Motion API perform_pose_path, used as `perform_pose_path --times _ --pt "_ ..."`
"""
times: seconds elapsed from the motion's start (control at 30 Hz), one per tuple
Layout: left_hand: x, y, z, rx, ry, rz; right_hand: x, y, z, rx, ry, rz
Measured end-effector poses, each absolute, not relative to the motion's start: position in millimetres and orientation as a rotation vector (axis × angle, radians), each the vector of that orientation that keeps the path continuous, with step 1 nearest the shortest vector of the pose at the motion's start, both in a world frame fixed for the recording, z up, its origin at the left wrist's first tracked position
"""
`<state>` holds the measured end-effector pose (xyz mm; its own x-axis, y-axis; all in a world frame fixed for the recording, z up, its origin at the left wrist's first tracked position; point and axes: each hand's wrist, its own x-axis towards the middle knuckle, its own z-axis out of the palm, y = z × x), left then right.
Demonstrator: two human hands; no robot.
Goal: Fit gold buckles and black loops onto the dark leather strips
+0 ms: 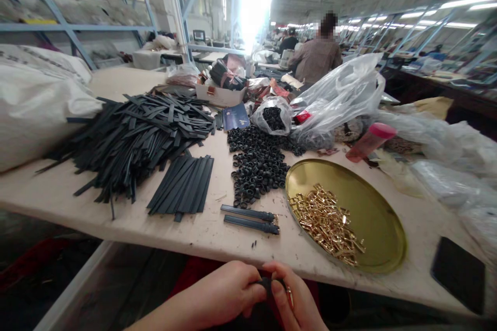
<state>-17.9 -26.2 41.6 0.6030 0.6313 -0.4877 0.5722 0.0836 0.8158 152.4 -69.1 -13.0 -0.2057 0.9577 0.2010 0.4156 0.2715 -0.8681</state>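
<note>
Both hands are together just below the table's front edge. My left hand (233, 289) pinches one end of a dark strap (266, 283), and my right hand (291, 295) grips it from the other side, with a gold buckle (290, 296) showing by its fingers. Part of the strap is hidden by the fingers. On the table above them lie two finished-looking black straps (248, 218) with gold ends. A gold oval tray (380, 227) holds a heap of gold buckles (330, 222). Many small black loops (258, 165) are spread behind the straps.
Black strips form a neat row (182, 184) and a large pile (135, 134) at left. A phone (458, 273) lies at the right edge. Behind stand a pink-lidded jar (370, 142), plastic bags (337, 98) and a box (220, 95). A person (318, 57) sits farther back.
</note>
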Motion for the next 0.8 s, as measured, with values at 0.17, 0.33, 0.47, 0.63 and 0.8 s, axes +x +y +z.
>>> perform_pose_path --times 0.17,0.33,0.47,0.63,0.8 --pt "-11.3 -29.3 48.8 1.552 1.043 0.045 155.6 -68.2 -9.5 -1.142 -1.947 0.750" --pt "-11.7 -27.9 54.8 1.578 1.054 0.058 153.5 -65.7 -10.2 -1.215 -1.819 0.881" --pt "-22.3 -22.6 53.2 1.544 0.993 0.092 145.6 -63.7 -11.4 -1.266 -1.548 1.107" --pt "-20.7 -19.9 40.8 1.338 0.983 0.151 143.7 -61.8 -4.0 -1.251 -1.594 1.072" --pt "-14.7 -22.3 33.0 1.371 1.008 0.163 149.7 -57.0 -3.2 -1.251 -1.760 1.031"
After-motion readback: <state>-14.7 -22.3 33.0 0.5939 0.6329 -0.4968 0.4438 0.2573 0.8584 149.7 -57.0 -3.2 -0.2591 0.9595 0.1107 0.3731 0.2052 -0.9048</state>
